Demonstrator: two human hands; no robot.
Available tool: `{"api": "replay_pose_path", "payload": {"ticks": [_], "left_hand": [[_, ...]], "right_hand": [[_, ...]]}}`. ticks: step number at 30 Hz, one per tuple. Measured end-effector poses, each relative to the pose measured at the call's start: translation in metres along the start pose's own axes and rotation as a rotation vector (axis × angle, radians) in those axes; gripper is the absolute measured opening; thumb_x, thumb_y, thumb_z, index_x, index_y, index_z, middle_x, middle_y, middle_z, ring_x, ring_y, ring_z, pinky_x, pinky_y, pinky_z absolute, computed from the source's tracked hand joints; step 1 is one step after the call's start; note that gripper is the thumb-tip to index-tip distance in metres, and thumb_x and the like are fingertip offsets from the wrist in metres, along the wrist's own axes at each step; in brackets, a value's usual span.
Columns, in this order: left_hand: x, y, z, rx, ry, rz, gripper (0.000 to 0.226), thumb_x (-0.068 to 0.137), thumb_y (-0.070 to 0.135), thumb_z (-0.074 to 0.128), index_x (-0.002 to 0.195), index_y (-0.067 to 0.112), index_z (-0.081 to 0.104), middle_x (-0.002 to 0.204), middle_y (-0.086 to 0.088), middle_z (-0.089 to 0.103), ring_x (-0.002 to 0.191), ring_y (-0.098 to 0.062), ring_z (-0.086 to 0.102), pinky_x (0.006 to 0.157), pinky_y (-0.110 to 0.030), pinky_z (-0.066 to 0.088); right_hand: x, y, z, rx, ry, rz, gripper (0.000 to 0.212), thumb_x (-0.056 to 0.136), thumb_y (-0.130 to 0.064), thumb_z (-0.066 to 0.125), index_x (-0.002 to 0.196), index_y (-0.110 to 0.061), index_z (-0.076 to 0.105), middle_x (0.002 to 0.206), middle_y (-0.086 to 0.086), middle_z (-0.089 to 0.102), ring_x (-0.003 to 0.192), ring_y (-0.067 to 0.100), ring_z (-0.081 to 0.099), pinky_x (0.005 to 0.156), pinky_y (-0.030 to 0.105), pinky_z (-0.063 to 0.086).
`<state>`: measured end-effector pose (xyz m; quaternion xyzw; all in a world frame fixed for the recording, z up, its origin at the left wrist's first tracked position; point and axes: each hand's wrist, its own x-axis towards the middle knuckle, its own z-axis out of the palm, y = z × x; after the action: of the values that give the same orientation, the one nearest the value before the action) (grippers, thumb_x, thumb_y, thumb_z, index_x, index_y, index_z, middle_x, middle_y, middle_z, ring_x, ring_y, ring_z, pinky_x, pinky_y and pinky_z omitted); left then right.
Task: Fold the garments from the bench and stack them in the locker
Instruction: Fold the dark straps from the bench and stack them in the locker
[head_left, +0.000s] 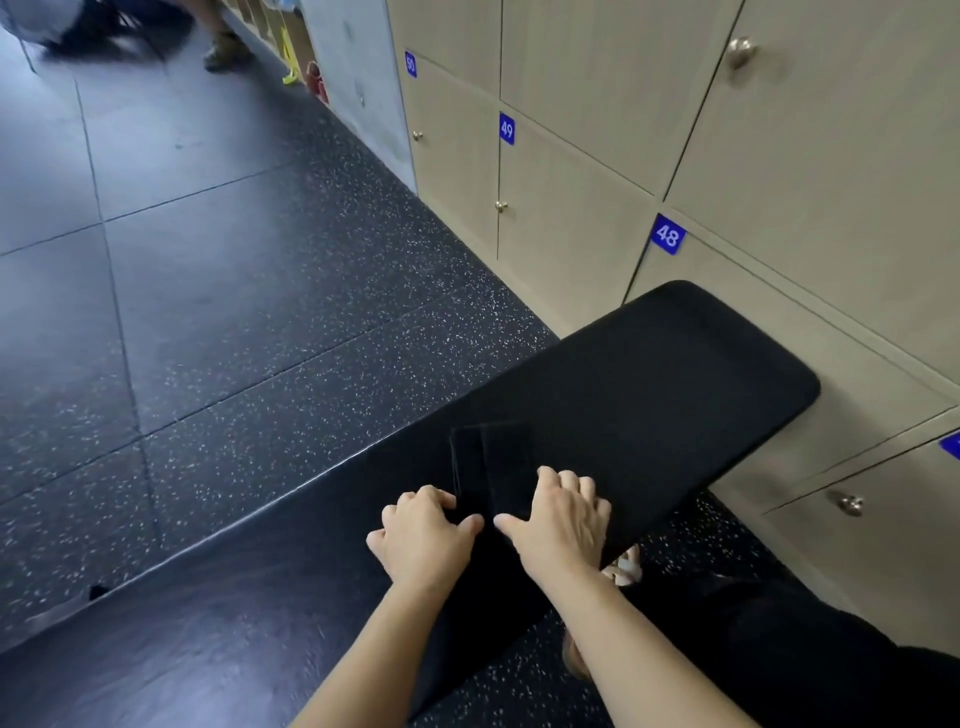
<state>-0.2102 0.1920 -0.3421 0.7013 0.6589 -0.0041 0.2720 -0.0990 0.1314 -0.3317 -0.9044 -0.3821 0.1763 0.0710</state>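
A small black folded garment lies on the black padded bench, hard to tell apart from the bench cover. My left hand grips the garment's near left edge with curled fingers. My right hand presses flat on its near right part, fingers spread a little. The beige lockers stand along the wall to the right, all doors shut, with blue number plates 48, 49 and 50.
Dark speckled rubber floor stretches to the left and ahead. Another person's legs and shoes show at the far top left. My dark-clad legs and a sandalled foot are under the bench at right.
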Motion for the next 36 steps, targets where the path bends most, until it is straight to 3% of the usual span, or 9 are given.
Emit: {"api": "replay_pose_path", "payload": {"ticks": [4, 8, 14, 21, 24, 26, 28, 32, 36], "left_hand": [[0.001, -0.001, 0.007, -0.329, -0.042, 0.097, 0.025, 0.08, 0.027, 0.075, 0.085, 0.028, 0.051, 0.085, 0.015, 0.061, 0.086, -0.012, 0.061, 0.078, -0.026, 0.043], [0.005, -0.002, 0.005, -0.557, -0.121, 0.096, 0.025, 0.076, 0.011, 0.079, 0.093, 0.02, 0.063, 0.083, 0.005, 0.07, 0.076, -0.008, 0.068, 0.064, -0.014, 0.049], [-0.002, 0.009, -0.008, -0.791, -0.289, 0.077, 0.012, 0.077, 0.001, 0.078, 0.084, 0.009, 0.073, 0.078, -0.008, 0.075, 0.071, -0.021, 0.071, 0.066, -0.033, 0.059], [-0.035, 0.056, -0.045, -0.978, -0.435, 0.204, 0.022, 0.084, -0.006, 0.067, 0.102, 0.008, 0.068, 0.09, -0.012, 0.074, 0.077, -0.023, 0.07, 0.075, -0.037, 0.059], [-0.053, 0.085, -0.056, -1.011, -0.489, 0.273, 0.024, 0.085, -0.006, 0.066, 0.104, 0.008, 0.067, 0.096, -0.015, 0.074, 0.082, -0.028, 0.07, 0.081, -0.042, 0.059], [-0.066, 0.106, -0.058, -1.019, -0.533, 0.317, 0.024, 0.085, -0.006, 0.066, 0.106, 0.007, 0.066, 0.099, -0.018, 0.073, 0.084, -0.03, 0.07, 0.082, -0.044, 0.058], [-0.081, 0.131, -0.057, -1.015, -0.575, 0.357, 0.024, 0.086, -0.006, 0.065, 0.107, 0.006, 0.066, 0.101, -0.019, 0.073, 0.086, -0.032, 0.071, 0.083, -0.047, 0.058], [-0.113, 0.183, -0.046, -1.012, -0.658, 0.422, 0.026, 0.087, -0.005, 0.065, 0.109, 0.008, 0.067, 0.099, -0.016, 0.074, 0.089, -0.036, 0.072, 0.082, -0.048, 0.058], [-0.148, 0.233, -0.027, -0.989, -0.724, 0.476, 0.024, 0.087, -0.003, 0.065, 0.108, 0.009, 0.068, 0.096, -0.013, 0.075, 0.087, -0.032, 0.073, 0.08, -0.044, 0.058]], "right_hand": [[0.007, 0.004, 0.001, 0.105, -0.027, 0.088, 0.065, 0.078, -0.056, 0.068, 0.129, -0.023, 0.044, 0.133, -0.004, 0.053, 0.126, 0.019, 0.04, 0.1, 0.035, 0.031], [0.007, 0.011, 0.002, 0.121, -0.049, 0.078, 0.047, 0.083, -0.05, 0.065, 0.117, -0.022, 0.049, 0.125, -0.004, 0.056, 0.122, 0.02, 0.043, 0.097, 0.037, 0.032], [0.005, 0.02, -0.015, 0.604, -0.114, 0.084, 0.045, 0.097, -0.029, 0.052, 0.136, -0.007, 0.047, 0.135, 0.008, 0.054, 0.128, 0.026, 0.045, 0.107, 0.038, 0.032], [-0.01, 0.048, -0.065, 1.04, -0.008, 0.124, 0.028, 0.086, -0.022, 0.059, 0.08, 0.003, 0.049, 0.075, 0.007, 0.055, 0.07, 0.02, 0.049, 0.063, 0.032, 0.042], [-0.028, 0.071, -0.107, 1.172, 0.054, 0.145, 0.018, 0.088, -0.02, 0.061, 0.091, -0.002, 0.064, 0.095, 0.022, 0.067, 0.089, 0.034, 0.066, 0.072, 0.037, 0.05], [-0.044, 0.09, -0.135, 1.27, 0.113, 0.165, 0.019, 0.094, -0.012, 0.059, 0.111, -0.005, 0.061, 0.105, 0.003, 0.063, 0.112, 0.017, 0.04, 0.083, 0.036, 0.049], [-0.052, 0.113, -0.153, 1.349, 0.179, 0.191, 0.036, 0.094, -0.013, 0.06, 0.124, 0.006, 0.053, 0.117, -0.006, 0.057, 0.091, 0.002, 0.057, 0.095, 0.03, 0.045], [-0.069, 0.159, -0.179, 1.38, 0.353, 0.217, 0.062, 0.077, -0.034, 0.071, 0.122, 0.006, 0.056, 0.123, 0.028, 0.058, 0.11, 0.027, 0.063, 0.103, 0.046, 0.045], [-0.093, 0.203, -0.213, 1.462, 0.525, 0.292, 0.061, 0.087, -0.011, 0.067, 0.124, 0.02, 0.03, 0.128, 0.039, 0.033, 0.12, 0.053, 0.035, 0.099, 0.068, 0.029]]}}
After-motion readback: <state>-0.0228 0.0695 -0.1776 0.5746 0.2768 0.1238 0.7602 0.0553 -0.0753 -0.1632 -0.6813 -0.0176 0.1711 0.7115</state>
